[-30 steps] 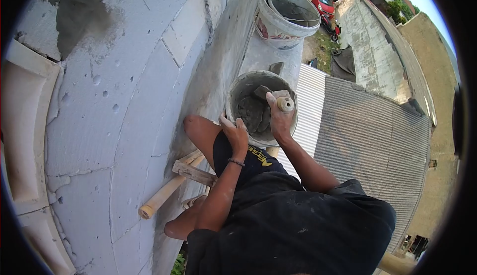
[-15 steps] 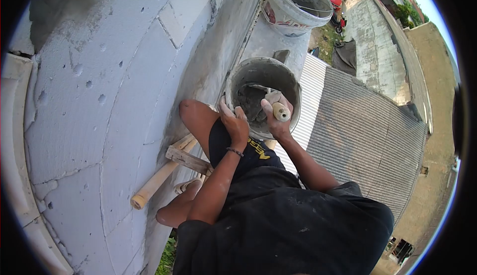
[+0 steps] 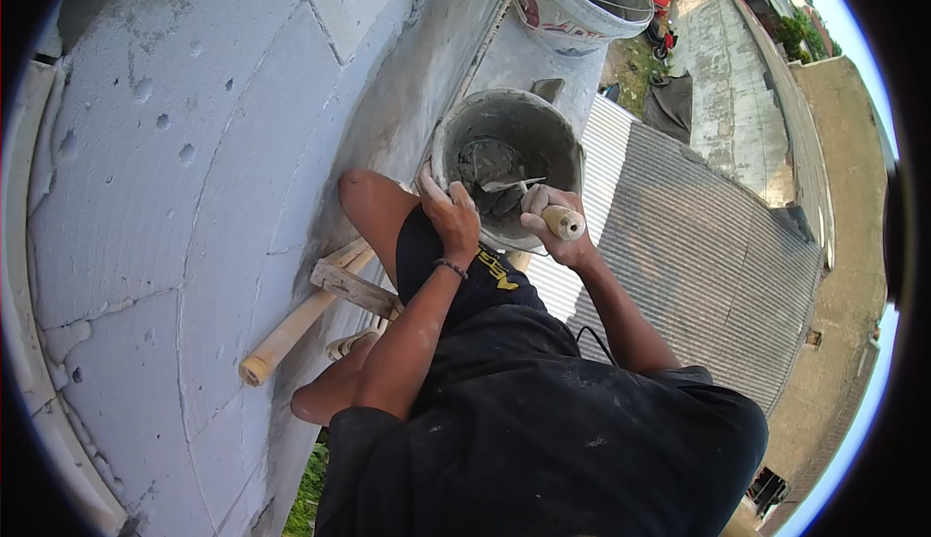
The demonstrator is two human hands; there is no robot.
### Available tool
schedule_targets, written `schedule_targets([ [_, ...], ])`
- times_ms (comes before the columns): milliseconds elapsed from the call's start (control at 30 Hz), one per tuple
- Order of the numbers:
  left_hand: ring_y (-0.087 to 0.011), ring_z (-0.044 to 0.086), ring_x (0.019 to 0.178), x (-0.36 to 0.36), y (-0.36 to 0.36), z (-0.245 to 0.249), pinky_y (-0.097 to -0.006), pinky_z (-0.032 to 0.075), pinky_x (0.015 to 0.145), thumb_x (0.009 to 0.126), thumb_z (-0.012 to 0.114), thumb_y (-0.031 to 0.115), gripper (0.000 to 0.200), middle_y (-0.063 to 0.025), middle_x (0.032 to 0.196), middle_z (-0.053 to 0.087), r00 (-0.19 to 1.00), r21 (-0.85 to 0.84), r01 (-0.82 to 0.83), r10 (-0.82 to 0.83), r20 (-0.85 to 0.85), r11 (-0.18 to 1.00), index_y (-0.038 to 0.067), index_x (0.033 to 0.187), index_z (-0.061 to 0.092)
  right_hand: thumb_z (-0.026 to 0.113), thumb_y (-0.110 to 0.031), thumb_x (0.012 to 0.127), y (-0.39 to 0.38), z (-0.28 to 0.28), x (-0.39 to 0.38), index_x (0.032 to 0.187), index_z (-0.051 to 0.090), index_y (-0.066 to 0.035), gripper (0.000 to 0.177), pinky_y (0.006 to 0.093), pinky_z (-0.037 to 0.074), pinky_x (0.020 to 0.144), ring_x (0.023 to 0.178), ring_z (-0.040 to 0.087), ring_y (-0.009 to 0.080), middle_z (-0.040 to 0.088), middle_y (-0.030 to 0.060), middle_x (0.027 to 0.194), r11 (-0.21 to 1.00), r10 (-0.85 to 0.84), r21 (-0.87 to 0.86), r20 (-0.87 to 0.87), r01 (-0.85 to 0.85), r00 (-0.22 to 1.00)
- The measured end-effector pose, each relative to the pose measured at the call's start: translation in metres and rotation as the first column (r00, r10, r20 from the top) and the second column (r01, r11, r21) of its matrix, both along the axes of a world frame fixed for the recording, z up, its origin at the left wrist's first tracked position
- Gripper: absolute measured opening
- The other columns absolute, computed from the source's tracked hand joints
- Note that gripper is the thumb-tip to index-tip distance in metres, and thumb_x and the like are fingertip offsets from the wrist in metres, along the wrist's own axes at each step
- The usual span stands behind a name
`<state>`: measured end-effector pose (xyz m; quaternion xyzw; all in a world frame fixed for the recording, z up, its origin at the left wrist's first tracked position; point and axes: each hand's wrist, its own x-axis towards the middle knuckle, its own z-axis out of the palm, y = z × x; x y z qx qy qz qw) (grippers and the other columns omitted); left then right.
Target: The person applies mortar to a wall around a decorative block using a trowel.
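A mortar-coated bucket (image 3: 546, 140) stands in front of me, with wet grey mortar (image 3: 485, 161) at its bottom. My left hand (image 3: 451, 215) is closed over the near left rim of this bucket, fingers along the outside and thumb toward the inside. In my right hand (image 3: 555, 209) is a trowel, its pale round handle (image 3: 564, 223) gripped over the near right side of the rim. The trowel's blade (image 3: 505, 186) reaches down into the bucket above the mortar, seen nearly edge-on. Mortar dust whitens the fingers of both hands.
A larger white bucket (image 3: 562, 18) sits farther along the ledge (image 3: 485, 62). The pale block wall (image 3: 242, 130) rises on my left. Wooden poles (image 3: 301, 338) and a short plank (image 3: 354, 290) lie beside my legs. Corrugated roofing (image 3: 698, 256) spreads below on the right.
My right hand with the trowel has shifted right toward the rim, and the blade lies flatter inside the bucket. My left hand stays on the rim. The whole view has shifted slightly.
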<state>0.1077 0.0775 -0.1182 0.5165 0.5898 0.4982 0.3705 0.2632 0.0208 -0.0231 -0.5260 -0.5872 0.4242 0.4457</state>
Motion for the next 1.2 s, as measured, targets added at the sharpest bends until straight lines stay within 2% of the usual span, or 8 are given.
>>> schedule_targets([
  [333,-0.0470,0.048,0.116,-0.003,0.001,-0.002,-0.0506,0.036,0.104,0.088,0.047,0.005,0.045,-0.0315,0.123,0.051,1.000,0.017,-0.009,0.008,0.026,1.000,-0.012,0.130,0.043,0.070,-0.007,0.084,0.003,0.013,0.013,0.072,0.053,-0.006,0.021,0.0300,0.045,0.066,0.070,0.052,0.0126,0.057,0.0021,0.074,0.988,-0.113,-0.103,-0.005,0.112,0.994],
  [433,-0.0455,0.049,0.116,-0.011,0.001,-0.002,-0.0503,0.036,0.103,0.088,0.046,0.004,0.045,-0.0304,0.123,0.051,0.998,0.032,0.012,-0.013,0.054,0.999,-0.010,0.131,0.043,0.065,-0.013,0.089,0.015,0.004,0.023,0.079,0.057,-0.006,0.015,0.0273,0.046,0.070,0.072,0.055,0.0102,0.059,0.0012,0.077,0.893,-0.447,-0.071,-0.249,0.444,0.859],
  [533,-0.0445,0.050,0.117,-0.008,-0.001,-0.003,-0.0502,0.037,0.103,0.089,0.046,0.003,0.047,-0.0293,0.125,0.051,0.995,0.028,-0.004,0.001,0.095,1.000,-0.009,0.133,0.042,0.065,-0.014,0.092,0.029,0.013,0.012,0.080,0.058,-0.007,0.015,0.0257,0.046,0.071,0.072,0.055,0.0092,0.059,-0.0004,0.078,0.780,-0.569,-0.024,-0.442,0.625,0.693],
  [633,-0.0450,0.050,0.118,-0.004,-0.005,-0.001,-0.0504,0.036,0.104,0.089,0.046,0.002,0.048,-0.0294,0.127,0.050,0.993,0.009,0.036,-0.037,0.111,0.999,-0.010,0.134,0.041,0.066,-0.016,0.093,0.044,0.012,-0.007,0.081,0.059,-0.008,0.017,0.0247,0.045,0.069,0.071,0.053,0.0074,0.058,-0.0017,0.078,0.761,-0.623,0.046,-0.223,0.647,0.750],
  [833,-0.0476,0.047,0.126,-0.009,0.000,-0.007,-0.0496,0.035,0.109,0.090,0.049,0.003,0.052,-0.0323,0.135,0.048,0.997,0.053,0.063,-0.060,-0.053,0.997,-0.010,0.138,0.038,0.068,-0.003,0.087,0.060,-0.018,-0.041,0.074,0.050,-0.005,0.022,0.0282,0.042,0.063,0.065,0.047,0.0117,0.053,0.0008,0.071,0.857,-0.409,0.267,-0.167,0.441,0.897],
  [933,-0.0485,0.045,0.130,-0.009,0.000,-0.008,-0.0496,0.034,0.112,0.090,0.050,0.003,0.053,-0.0335,0.140,0.046,0.992,0.005,0.117,-0.116,-0.057,0.993,-0.011,0.140,0.037,0.071,-0.010,0.087,0.048,-0.017,-0.032,0.075,0.052,-0.006,0.023,0.0319,0.044,0.066,0.069,0.051,0.0150,0.057,0.0046,0.076,0.954,-0.255,0.169,0.029,0.246,0.967],
  [1100,-0.0489,0.043,0.132,-0.010,0.000,-0.007,-0.0501,0.032,0.114,0.089,0.047,0.003,0.054,-0.0347,0.143,0.043,0.992,0.047,0.118,-0.115,-0.056,0.992,-0.013,0.140,0.036,0.071,-0.010,0.084,0.039,-0.010,-0.026,0.073,0.050,-0.006,0.024,0.0324,0.044,0.063,0.065,0.052,0.0174,0.056,0.0053,0.073,0.991,-0.097,0.091,-0.032,0.099,0.995],
  [1200,-0.0487,0.042,0.133,-0.011,-0.001,-0.008,-0.0500,0.031,0.115,0.089,0.045,0.003,0.055,-0.0349,0.144,0.042,0.992,0.065,0.106,-0.101,-0.080,0.992,-0.013,0.140,0.035,0.071,-0.009,0.084,0.030,-0.008,-0.029,0.071,0.048,-0.006,0.026,0.0327,0.043,0.062,0.064,0.051,0.0183,0.055,0.0055,0.071,0.987,0.059,0.144,0.107,-0.075,0.992],
])
